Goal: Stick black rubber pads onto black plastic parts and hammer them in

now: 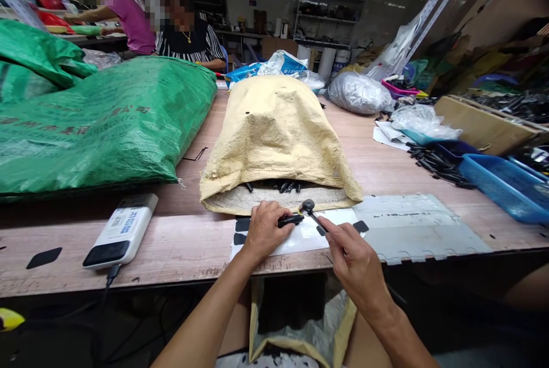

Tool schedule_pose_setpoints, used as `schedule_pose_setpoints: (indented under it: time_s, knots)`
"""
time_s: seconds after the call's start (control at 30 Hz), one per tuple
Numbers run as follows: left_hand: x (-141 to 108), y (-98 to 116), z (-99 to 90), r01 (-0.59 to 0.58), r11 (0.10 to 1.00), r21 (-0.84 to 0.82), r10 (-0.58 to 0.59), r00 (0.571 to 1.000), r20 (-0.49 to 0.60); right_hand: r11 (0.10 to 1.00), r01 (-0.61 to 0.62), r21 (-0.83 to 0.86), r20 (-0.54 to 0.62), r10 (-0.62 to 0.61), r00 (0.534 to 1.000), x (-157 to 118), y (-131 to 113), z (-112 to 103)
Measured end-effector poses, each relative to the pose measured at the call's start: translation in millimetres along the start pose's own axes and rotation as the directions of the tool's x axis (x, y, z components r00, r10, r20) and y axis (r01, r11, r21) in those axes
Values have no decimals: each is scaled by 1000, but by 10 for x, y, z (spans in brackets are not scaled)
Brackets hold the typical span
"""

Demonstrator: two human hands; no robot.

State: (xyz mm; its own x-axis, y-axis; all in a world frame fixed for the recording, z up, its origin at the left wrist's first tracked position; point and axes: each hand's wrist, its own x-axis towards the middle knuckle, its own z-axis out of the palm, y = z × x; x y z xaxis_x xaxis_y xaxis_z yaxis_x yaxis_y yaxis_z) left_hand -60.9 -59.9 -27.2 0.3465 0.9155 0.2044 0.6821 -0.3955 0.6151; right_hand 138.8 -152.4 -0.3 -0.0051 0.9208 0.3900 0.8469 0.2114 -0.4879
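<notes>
My left hand is closed on a short black tube-like piece, holding it down on a white sheet. My right hand grips the thin dark shaft of a tool with a rounded dark head. That head sits just above the tip of the black piece; I cannot tell whether they touch. Small black flat patches lie on the sheet. Right behind my hands, a yellow woven sack lies with its mouth towards me, and several black pieces show inside.
A green sack fills the left, with a white power bank in front. On the right are a translucent plastic sheet, a blue tray and loose black parts. Another open sack hangs below the table edge. Two people sit behind.
</notes>
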Motion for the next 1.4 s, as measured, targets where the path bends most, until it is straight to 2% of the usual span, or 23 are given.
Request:
schedule_pose_setpoints:
  time_s: [0.1, 0.23, 0.43, 0.57, 0.7, 0.8, 0.87, 0.93, 1.0, 1.07, 1.13, 1.23, 1.4]
  knots:
    - [-4, -4, 5, 10, 1000, 8, -10, 1000, 6, 997, 2, -71, 37, 0, 999, -4, -7, 14]
    - [-8, 3, -6, 7, 1000, 3, -7, 1000, 10, 999, 37, -18, 29, -37, 999, 18, -93, 17]
    - [-6, 10, -7, 22, 1000, 4, -22, 1000, -5, 999, 27, -37, 109, -23, 994, 24, -146, 65]
    - [-11, 10, -25, 17, 999, -47, -17, 1000, -4, 999, 3, -51, -16, -4, 1000, 150, 41, -4]
    - [-22, 1, -72, 19, 991, -129, -17, 1000, 17, 963, -67, -262, -105, 40, 994, 328, 403, -14]
    - [-26, -9, -95, 14, 988, -154, -10, 1000, 27, 928, -71, -365, -101, 36, 994, 382, 636, 57]
    - [-25, -12, -100, 13, 989, -151, -7, 999, 37, 915, -57, -399, -112, 13, 994, 383, 680, 98]
    - [-22, -11, -102, 11, 989, -146, -5, 999, 44, 916, -34, -400, -145, -27, 989, 386, 610, 110]
    - [-22, -9, -105, 4, 990, -139, 2, 999, 46, 947, 60, -315, -96, -94, 991, 414, 454, 98]
    - [-25, -7, -109, -5, 991, -131, 11, 999, 46, 970, 196, -140, 66, -189, 980, 474, 274, 90]
    - [-32, -7, -115, -16, 992, -128, 22, 999, 45, 964, 265, -34, 192, -254, 948, 550, 134, 106]
    - [-42, -14, -117, -30, 991, -132, 37, 998, 49, 946, 324, -26, 287, -303, 909, 653, 51, 162]
    - [-48, -31, -98, -37, 992, -122, 45, 997, 66, 908, 414, -61, 371, -364, 854, 736, 65, 200]
